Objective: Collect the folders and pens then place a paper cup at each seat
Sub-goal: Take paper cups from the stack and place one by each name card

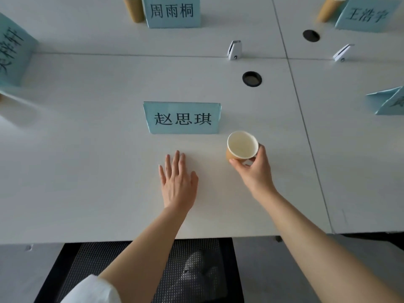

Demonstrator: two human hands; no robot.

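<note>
From the head camera, the right hand [254, 169] held a brown paper cup [241, 147] just to the right of the near name card [182, 118], the blue one that stood in the middle of the white table [87, 149]. The thumb and fingers were curled round the low part of the cup, with the thumb on the side nearer the person and the fingers round the far right side. The cup's open mouth pointed up and leaned a little toward the camera, so its long line ran nearly straight up and down. I could not tell if its bottom touched the table or hung just above it. The left hand [178, 184] lay flat on the table below the card, with its fingers straight and a little spread, and it held nothing. It was near the cup but apart from it, so the right hand was the one to finish the job. The cup only had to go straight down and the fingers had to let go. Two more paper cups stood far off, one [132, 8] beside the top card [172, 10] and one [330, 8] beside the card at the top right [367, 15].
</note>
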